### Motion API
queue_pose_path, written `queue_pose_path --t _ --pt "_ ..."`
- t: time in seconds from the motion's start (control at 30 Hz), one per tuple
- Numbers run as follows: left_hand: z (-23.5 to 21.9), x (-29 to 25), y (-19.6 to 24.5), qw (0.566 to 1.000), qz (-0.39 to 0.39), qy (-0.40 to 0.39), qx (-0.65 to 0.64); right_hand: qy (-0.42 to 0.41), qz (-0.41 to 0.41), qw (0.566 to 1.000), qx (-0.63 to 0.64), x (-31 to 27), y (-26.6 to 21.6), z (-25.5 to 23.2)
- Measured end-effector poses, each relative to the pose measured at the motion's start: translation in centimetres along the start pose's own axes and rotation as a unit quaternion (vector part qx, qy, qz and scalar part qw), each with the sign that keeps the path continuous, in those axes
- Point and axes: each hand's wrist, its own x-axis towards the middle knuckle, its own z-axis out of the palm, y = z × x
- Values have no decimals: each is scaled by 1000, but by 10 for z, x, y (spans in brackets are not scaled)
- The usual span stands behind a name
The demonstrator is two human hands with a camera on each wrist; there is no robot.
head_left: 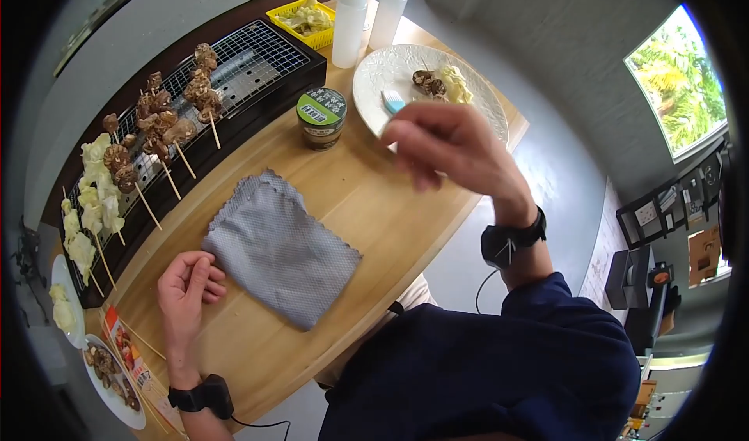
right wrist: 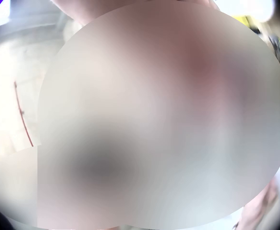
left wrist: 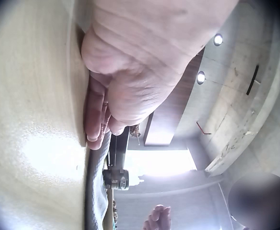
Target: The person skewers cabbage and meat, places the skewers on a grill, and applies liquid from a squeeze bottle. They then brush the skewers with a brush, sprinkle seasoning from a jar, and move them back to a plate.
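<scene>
My left hand [head_left: 187,285] rests on the wooden table with loosely bent fingers, right beside a rumpled grey cloth [head_left: 277,242]. In the left wrist view the same hand [left wrist: 130,72] lies against the tabletop, the cloth's edge just past its fingertips. My right hand [head_left: 449,145], slightly blurred, is raised over the near edge of a white plate [head_left: 374,74], fingers loosely bent and nothing seen in them. On that plate lie a light-blue brush [head_left: 394,100], partly hidden by the hand, mushrooms [head_left: 427,84] and cabbage [head_left: 454,85]. The right wrist view is mostly blurred over.
A grill [head_left: 265,55] bears mushroom skewers [head_left: 160,121] and cabbage skewers [head_left: 94,191], sticks jutting toward me. A lidded jar [head_left: 321,121], two squeeze bottles [head_left: 349,31] and a yellow basket [head_left: 320,37] stand beyond the cloth. Plates of mushrooms [head_left: 109,375] and cabbage [head_left: 62,308] sit at left.
</scene>
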Motion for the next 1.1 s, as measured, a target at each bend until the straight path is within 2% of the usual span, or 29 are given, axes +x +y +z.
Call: queue_pose_path --t 0.03,0.1,0.13,0.2,0.3,0.33,0.47,0.53,0.57,0.7,0.83,0.93,1.1 --pt "0 0 -1 1000 0 1 -7 105 7 991 -77 -4 15 -12" --pt "-1 0 -2 1000 5 -2 0 234 56 937 -252 -12 41 -32" --pt "0 0 -2 1000 4 0 -2 232 55 938 -253 -19 58 -41" --pt "0 0 -1 1000 4 0 2 228 99 900 -357 -33 87 -50" --pt "0 1 0 1000 -1 2 8 202 115 900 -369 -40 96 -44" --pt "0 1 1 1000 -1 -1 13 203 96 895 -386 -41 97 -43" --pt "0 1 2 1000 1 1 9 190 89 903 -376 -32 110 -43" --pt "0 0 3 1000 -1 -3 2 266 85 917 -284 -27 111 -36" --pt "-1 0 3 1000 -5 12 2 259 142 933 -204 -28 105 -36" --pt "-2 0 -2 1000 6 2 -16 279 131 943 -123 -28 84 -35" --pt "-3 1 -3 1000 16 -13 -17 240 74 966 -60 -16 42 -24" --pt "-4 0 -1 999 16 -25 -23 149 29 988 -35 8 7 -3" --pt "-3 0 0 999 24 -23 -11 -2 -36 999 -28 88 -10 21"
